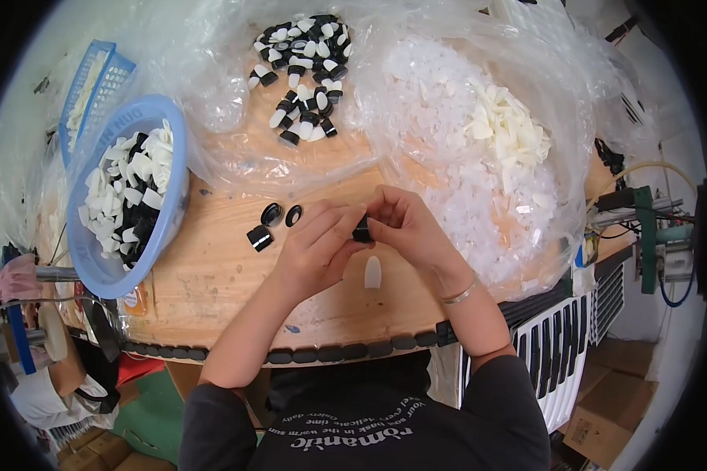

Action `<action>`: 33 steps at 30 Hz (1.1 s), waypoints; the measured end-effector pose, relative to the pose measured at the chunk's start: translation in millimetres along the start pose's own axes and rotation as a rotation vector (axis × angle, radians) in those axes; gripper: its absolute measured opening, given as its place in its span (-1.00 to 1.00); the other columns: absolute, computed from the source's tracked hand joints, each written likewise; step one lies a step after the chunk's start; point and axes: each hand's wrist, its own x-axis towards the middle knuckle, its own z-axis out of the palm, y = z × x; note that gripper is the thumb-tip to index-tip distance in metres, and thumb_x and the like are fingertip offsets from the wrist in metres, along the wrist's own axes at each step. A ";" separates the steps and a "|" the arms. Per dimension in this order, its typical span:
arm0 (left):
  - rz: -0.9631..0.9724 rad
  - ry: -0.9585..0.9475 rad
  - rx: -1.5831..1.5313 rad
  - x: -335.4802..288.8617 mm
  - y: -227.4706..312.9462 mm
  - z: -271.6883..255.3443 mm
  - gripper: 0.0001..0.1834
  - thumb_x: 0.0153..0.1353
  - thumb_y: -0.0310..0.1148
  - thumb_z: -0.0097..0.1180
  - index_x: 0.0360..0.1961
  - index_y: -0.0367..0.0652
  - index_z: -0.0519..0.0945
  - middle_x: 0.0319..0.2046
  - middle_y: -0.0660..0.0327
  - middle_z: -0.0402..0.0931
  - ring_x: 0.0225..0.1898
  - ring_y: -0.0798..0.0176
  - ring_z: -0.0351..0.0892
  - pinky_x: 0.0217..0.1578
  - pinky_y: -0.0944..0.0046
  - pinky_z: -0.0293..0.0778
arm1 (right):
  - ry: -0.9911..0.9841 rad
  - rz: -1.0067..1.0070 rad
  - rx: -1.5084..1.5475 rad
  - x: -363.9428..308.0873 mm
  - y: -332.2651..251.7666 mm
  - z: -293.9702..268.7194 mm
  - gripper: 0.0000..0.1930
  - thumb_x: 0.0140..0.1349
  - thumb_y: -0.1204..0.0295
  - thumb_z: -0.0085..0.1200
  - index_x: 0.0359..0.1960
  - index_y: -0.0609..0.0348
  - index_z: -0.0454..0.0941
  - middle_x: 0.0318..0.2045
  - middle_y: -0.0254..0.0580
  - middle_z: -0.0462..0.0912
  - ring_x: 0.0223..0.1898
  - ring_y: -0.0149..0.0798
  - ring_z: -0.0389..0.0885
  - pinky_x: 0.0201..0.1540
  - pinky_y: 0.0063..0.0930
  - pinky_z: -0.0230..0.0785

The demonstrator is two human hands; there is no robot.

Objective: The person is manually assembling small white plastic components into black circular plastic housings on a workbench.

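Above the middle of the wooden table, both hands meet around a small black cap. My left hand is closed, its fingers pressed against one side of the cap. From the other side my right hand pinches it between thumb and fingers, which hide much of it. Just below the hands lies a flat white tongue-shaped piece. Left of my left hand are loose black parts: a round cap, a ring and a cap on its side.
A blue basin of white and black pieces stands at left, before a blue basket. Black caps with white tongues are heaped at the back. Clear plastic sheeting spreads around translucent pieces and cream pieces at right.
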 end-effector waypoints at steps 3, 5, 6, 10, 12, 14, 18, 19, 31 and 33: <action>-0.047 -0.019 0.010 -0.2 -4.9 -0.4 -0.46 -0.18 -0.61 0.32 -0.06 -0.35 0.52 -0.32 0.07 0.53 -0.30 -0.01 0.52 -0.31 0.15 0.47 | 0.035 -0.033 -0.010 0.8 -0.2 2.2 -0.83 0.25 0.56 0.11 -0.14 0.28 0.47 -0.33 -0.24 0.65 -0.38 -0.49 0.59 -0.34 -0.63 0.45; -0.088 -0.034 0.027 -2.0 -8.4 -0.7 -0.47 -0.17 -0.60 0.33 -0.06 -0.34 0.52 -0.33 0.07 0.53 -0.31 -0.01 0.52 -0.31 0.15 0.46 | 0.118 0.020 -0.054 4.9 -0.5 1.4 -0.81 0.24 0.57 0.11 -0.12 0.31 0.48 -0.32 -0.22 0.66 -0.37 -0.48 0.60 -0.35 -0.64 0.44; -0.128 -0.028 0.032 -3.3 -10.0 -1.7 -0.47 -0.16 -0.59 0.32 -0.05 -0.32 0.52 -0.33 0.05 0.52 -0.31 -0.01 0.50 -0.31 0.15 0.45 | 0.114 0.018 -0.055 5.3 -2.7 4.7 -0.81 0.24 0.57 0.11 -0.12 0.31 0.48 -0.32 -0.22 0.66 -0.37 -0.48 0.60 -0.35 -0.64 0.44; -0.203 0.007 0.063 0.1 -7.0 -1.0 -0.51 -0.07 -0.58 0.31 -0.03 -0.27 0.52 -0.38 0.06 0.54 -0.36 0.07 0.53 -0.35 0.17 0.45 | 0.216 -0.101 -0.185 2.5 -4.0 15.8 -0.79 0.28 0.55 0.07 -0.07 0.31 0.49 -0.33 -0.22 0.67 -0.39 -0.49 0.60 -0.35 -0.64 0.43; -0.433 0.079 -0.112 -8.8 -11.3 3.0 -0.62 0.01 -0.55 0.28 -0.08 -0.27 0.55 -0.43 0.12 0.55 -0.42 0.19 0.52 -0.40 0.24 0.44 | 0.260 -0.132 -0.239 3.3 -3.6 14.6 -0.79 0.30 0.52 0.04 -0.06 0.29 0.50 -0.34 -0.23 0.67 -0.41 -0.52 0.59 -0.36 -0.63 0.42; -0.659 0.149 -0.295 -10.6 -13.9 0.1 -0.72 0.10 -0.53 0.25 -0.13 -0.27 0.57 -0.48 0.17 0.56 -0.48 0.32 0.51 -0.45 0.31 0.42 | 0.264 -0.180 -0.175 2.0 -7.3 9.3 -0.79 0.29 0.52 0.07 -0.07 0.31 0.50 -0.35 -0.21 0.67 -0.40 -0.48 0.61 -0.38 -0.64 0.42; -0.907 0.043 -0.515 -13.1 -18.7 -12.7 -0.90 0.27 -0.48 0.12 -0.30 -0.30 0.61 -0.46 0.30 0.56 -0.42 0.51 0.45 -0.38 0.49 0.38 | 0.206 -0.159 -0.136 1.1 -4.8 7.6 -0.78 0.29 0.50 0.09 -0.07 0.32 0.49 -0.35 -0.19 0.67 -0.38 -0.44 0.63 -0.37 -0.64 0.45; -0.862 0.133 -0.523 -14.6 -19.7 -12.9 -0.88 0.30 -0.46 0.09 -0.33 -0.29 0.61 -0.50 0.29 0.55 -0.45 0.52 0.44 -0.39 0.51 0.36 | 0.203 -0.166 -0.176 0.9 -5.8 7.3 -0.77 0.29 0.50 0.09 -0.06 0.31 0.48 -0.35 -0.18 0.67 -0.38 -0.44 0.63 -0.35 -0.63 0.47; -0.947 0.028 -0.631 -7.8 -12.3 -14.0 -0.90 0.23 -0.45 0.18 -0.29 -0.28 0.59 -0.52 0.32 0.57 -0.50 0.54 0.47 -0.46 0.53 0.39 | 0.210 -0.156 -0.180 0.1 -1.1 17.4 -0.78 0.29 0.51 0.09 -0.07 0.32 0.46 -0.36 -0.21 0.64 -0.36 -0.45 0.62 -0.34 -0.62 0.49; -0.950 -0.028 -0.602 -8.3 -14.3 -16.4 -0.90 0.23 -0.46 0.18 -0.27 -0.28 0.59 -0.54 0.33 0.56 -0.52 0.54 0.46 -0.47 0.54 0.39 | 0.220 -0.142 -0.237 0.5 -2.9 17.8 -0.80 0.29 0.53 0.08 -0.09 0.32 0.47 -0.37 -0.24 0.64 -0.37 -0.46 0.62 -0.35 -0.63 0.48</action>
